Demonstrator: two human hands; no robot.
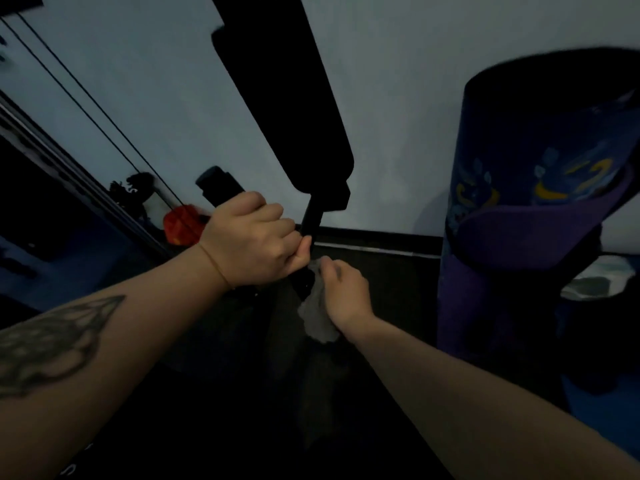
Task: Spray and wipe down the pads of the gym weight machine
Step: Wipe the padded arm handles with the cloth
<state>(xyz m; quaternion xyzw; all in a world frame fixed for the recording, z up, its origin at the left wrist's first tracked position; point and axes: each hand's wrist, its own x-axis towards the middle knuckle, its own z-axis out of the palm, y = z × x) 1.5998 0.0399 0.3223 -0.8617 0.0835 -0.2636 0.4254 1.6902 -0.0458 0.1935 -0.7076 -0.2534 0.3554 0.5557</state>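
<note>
The long pad [284, 98] I'm looking at is a flat black slab with rounded corners, running from the top edge down to mid-frame, where it narrows onto a square black post [311, 218]. Its surface reads as plain matte black; the light is too dim for me to see any grain. My left hand [249, 237] is wrapped around a dark roller [218, 187] whose rounded end sticks out up and left of the knuckles, thumb tip against the post. Just below, my right hand [343, 292] has its fingers curled over a crumpled grey cloth [317, 313], held against a dark, faintly glossy part under the post that I can't make out. The left forearm carries a tattoo [52, 341] and a thin wrist band [216, 265]. To the right stands a rolled mat [533, 209], purple with blue and yellow print. Thin cables [90, 98] slant across the pale wall [398, 81], and something red [183, 225] is blurred behind the left hand.
</note>
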